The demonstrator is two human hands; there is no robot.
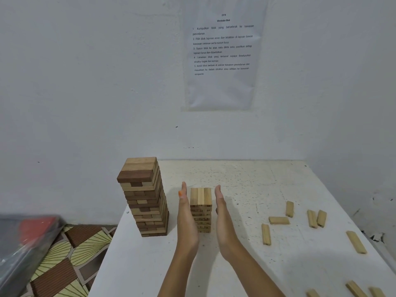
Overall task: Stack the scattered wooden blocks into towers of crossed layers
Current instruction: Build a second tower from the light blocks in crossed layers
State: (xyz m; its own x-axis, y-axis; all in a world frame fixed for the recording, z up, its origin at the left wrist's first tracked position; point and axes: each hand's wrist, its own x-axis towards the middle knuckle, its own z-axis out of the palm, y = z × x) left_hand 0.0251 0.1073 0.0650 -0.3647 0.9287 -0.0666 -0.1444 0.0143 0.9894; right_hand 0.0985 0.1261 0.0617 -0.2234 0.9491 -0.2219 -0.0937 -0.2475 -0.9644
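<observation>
Tall tower (144, 198) blocks the left; loose blocks (278, 220) litter the right.

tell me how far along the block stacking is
Done: the tall dark-and-light tower stands on the table. In hand: the left hand and right hand, fingers straight, flank the short pale tower. Left: loose pale blocks lie scattered to the right, not yet stacked.
</observation>
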